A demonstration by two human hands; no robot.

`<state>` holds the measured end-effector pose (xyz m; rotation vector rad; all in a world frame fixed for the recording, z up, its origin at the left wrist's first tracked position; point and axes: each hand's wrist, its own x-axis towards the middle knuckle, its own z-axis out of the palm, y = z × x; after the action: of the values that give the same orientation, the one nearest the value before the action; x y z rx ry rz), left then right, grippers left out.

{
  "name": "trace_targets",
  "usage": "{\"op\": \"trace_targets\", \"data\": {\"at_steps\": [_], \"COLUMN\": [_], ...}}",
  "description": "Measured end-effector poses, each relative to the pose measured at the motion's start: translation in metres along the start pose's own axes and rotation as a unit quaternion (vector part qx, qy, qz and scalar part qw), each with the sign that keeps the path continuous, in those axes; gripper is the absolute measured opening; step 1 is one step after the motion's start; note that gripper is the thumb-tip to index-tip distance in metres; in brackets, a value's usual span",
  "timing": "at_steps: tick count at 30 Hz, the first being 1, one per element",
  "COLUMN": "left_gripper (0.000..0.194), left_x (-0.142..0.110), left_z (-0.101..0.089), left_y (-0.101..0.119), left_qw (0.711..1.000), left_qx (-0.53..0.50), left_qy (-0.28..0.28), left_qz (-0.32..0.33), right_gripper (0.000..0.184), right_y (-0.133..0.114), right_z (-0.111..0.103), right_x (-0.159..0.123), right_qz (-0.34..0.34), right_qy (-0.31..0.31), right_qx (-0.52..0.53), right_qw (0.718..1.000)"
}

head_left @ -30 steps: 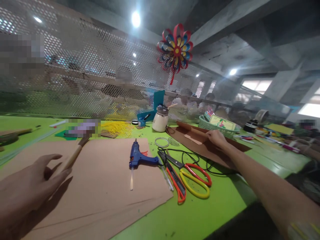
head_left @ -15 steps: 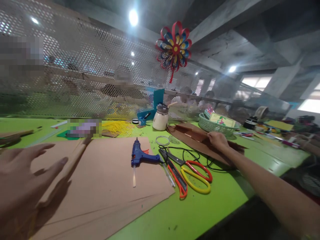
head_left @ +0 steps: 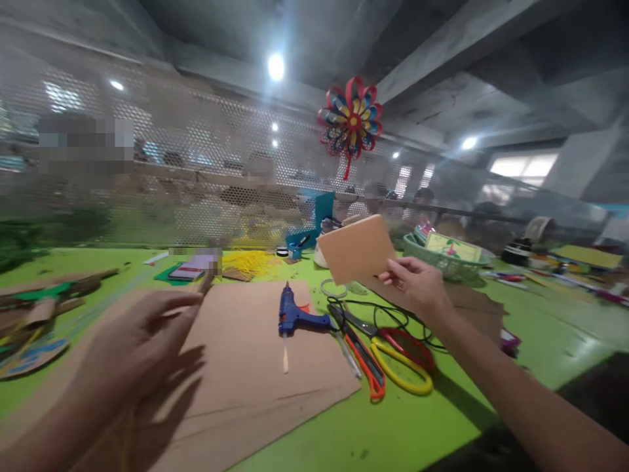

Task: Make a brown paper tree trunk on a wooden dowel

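Observation:
My right hand (head_left: 417,282) pinches a small tan cardboard piece (head_left: 356,249) by its lower right corner, holding it up above the table. My left hand (head_left: 142,347) is over the left part of a large brown cardboard sheet (head_left: 246,354). Its thumb and fingers close around a thin brown stick (head_left: 207,282), whose far end shows past the fingertips; the rest is hidden by the hand. Between my hands, a blue hot glue gun (head_left: 299,318) lies on the sheet with a glue stick in its back. Scissors (head_left: 400,367) with red and yellow handles and an orange utility knife (head_left: 364,364) lie beside it.
Darker brown cardboard (head_left: 472,305) lies under my right forearm, near a green basket (head_left: 442,262). A black cord (head_left: 388,308) loops behind the scissors. Yellow shreds (head_left: 250,263) and a purple item (head_left: 196,265) lie at the back. A colourful paper flower (head_left: 352,121) stands out against the mesh.
My right hand has lifted the tan cardboard piece from the darker cardboard. My left hand has moved right and closed around the stick. The view has shifted slightly.

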<state>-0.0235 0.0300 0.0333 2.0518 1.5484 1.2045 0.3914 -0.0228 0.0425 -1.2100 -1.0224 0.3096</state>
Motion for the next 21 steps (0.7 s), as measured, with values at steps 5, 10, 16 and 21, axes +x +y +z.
{"op": "trace_targets", "data": {"at_steps": [5, 10, 16, 21], "left_gripper": [0.069, 0.03, 0.035, 0.029], "left_x": [-0.009, -0.003, 0.005, 0.004], "left_z": [0.01, 0.026, 0.025, 0.027], "left_y": [0.056, 0.064, 0.041, 0.031], "left_qw": [0.918, 0.888, 0.907, 0.904], "left_qx": [-0.286, -0.389, -0.371, -0.366], "left_qy": [-0.247, -0.229, -0.176, -0.191], "left_qz": [-0.116, -0.083, -0.092, -0.112], "right_gripper": [0.036, 0.031, 0.031, 0.038], "right_y": [-0.014, -0.024, -0.027, -0.041], "right_z": [0.05, 0.08, 0.085, 0.088], "right_x": [-0.037, -0.07, -0.073, -0.054], "right_qz": [0.059, 0.174, 0.144, 0.133], "right_qy": [-0.094, -0.187, -0.295, -0.314], "right_qx": [0.119, 0.214, 0.089, 0.057], "right_qw": [0.987, 0.943, 0.94, 0.938]}}
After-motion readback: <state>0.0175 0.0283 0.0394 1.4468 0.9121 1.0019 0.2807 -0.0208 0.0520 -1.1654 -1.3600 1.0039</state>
